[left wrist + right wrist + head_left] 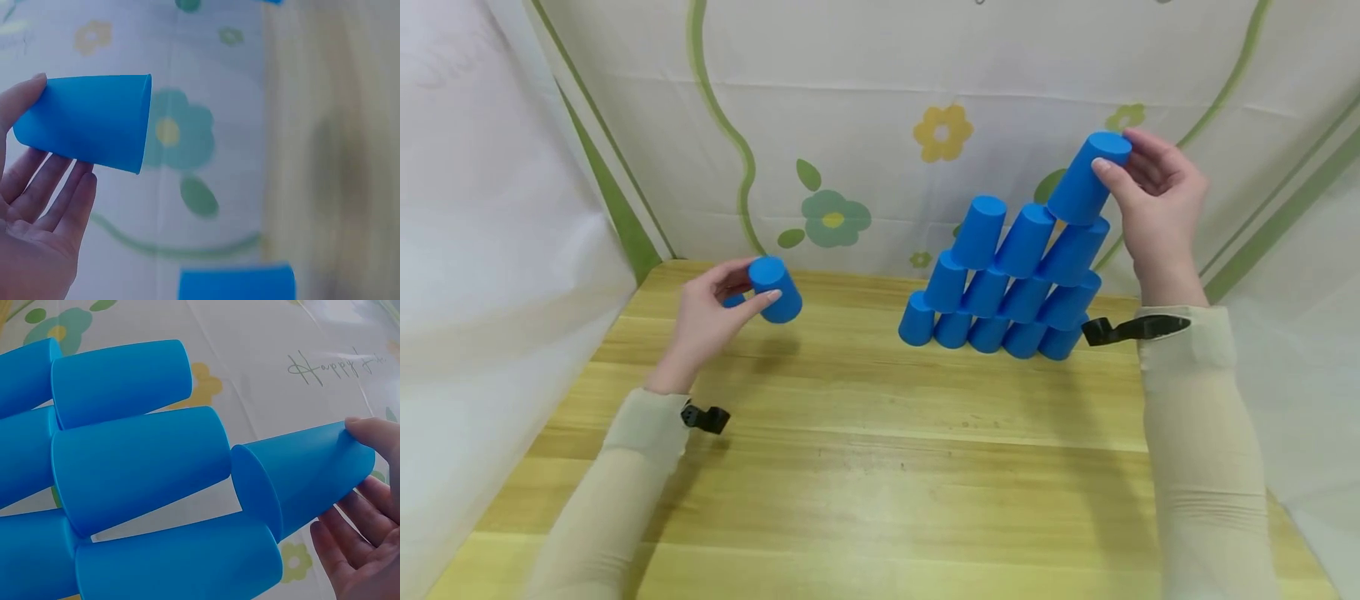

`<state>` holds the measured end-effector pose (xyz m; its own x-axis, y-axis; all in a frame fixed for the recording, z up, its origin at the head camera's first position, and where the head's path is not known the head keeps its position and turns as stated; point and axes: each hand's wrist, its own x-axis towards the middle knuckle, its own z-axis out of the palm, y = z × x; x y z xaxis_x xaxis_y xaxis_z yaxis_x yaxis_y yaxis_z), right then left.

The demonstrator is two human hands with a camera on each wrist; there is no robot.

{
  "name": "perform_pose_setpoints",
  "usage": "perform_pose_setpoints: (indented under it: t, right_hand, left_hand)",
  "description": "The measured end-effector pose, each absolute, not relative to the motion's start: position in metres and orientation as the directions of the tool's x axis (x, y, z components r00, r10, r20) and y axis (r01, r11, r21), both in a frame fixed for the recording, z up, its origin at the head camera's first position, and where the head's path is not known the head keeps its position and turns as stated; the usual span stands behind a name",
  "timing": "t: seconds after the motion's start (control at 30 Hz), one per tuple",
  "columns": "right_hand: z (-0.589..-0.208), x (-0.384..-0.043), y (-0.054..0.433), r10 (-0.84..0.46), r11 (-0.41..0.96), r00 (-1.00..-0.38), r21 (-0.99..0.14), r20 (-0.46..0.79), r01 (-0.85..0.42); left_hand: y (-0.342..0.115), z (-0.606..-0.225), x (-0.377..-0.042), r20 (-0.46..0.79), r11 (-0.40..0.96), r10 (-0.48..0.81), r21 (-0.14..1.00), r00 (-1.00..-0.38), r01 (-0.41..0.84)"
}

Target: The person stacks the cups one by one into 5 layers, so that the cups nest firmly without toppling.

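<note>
My left hand (707, 310) pinches an upside-down blue cup (781, 293) between thumb and fingers, above the table at the left. Behind that hand another blue cup (734, 301) is mostly hidden; the left wrist view shows part of a second cup (237, 285) low down. At the right, my right hand (1163, 196) grips an upside-down blue cup (1086, 185) near its base. The rim of this cup (312, 475) is at the tops of two cups in the upper row of a blue cup stack (988, 296); whether its weight rests there I cannot tell.
The stack has three rows of upside-down cups beneath the held one, near the back of the wooden table (865, 467). A white flowered curtain (865, 125) hangs close behind it, and white cloth (482, 250) borders the left side.
</note>
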<state>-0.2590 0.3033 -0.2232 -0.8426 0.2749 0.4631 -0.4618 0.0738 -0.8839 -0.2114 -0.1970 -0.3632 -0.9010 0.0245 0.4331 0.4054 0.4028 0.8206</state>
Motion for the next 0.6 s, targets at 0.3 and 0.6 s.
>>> perform_pose_setpoints:
  t: [0.3,0.6]
  right_hand:
    - [-0.228,-0.262,0.301,0.277,0.091,-0.86,-0.903,0.428,-0.42]
    - [-0.229,-0.263,0.302,0.282,0.096,-0.863,-0.907,0.419,-0.41]
  left_hand:
    - [-0.132,-0.329,-0.201,0.499,0.296,0.114,0.808,-0.859,0.509]
    - [-0.093,-0.321,-0.212,0.542,0.21,0.196,0.791,-0.817,0.575]
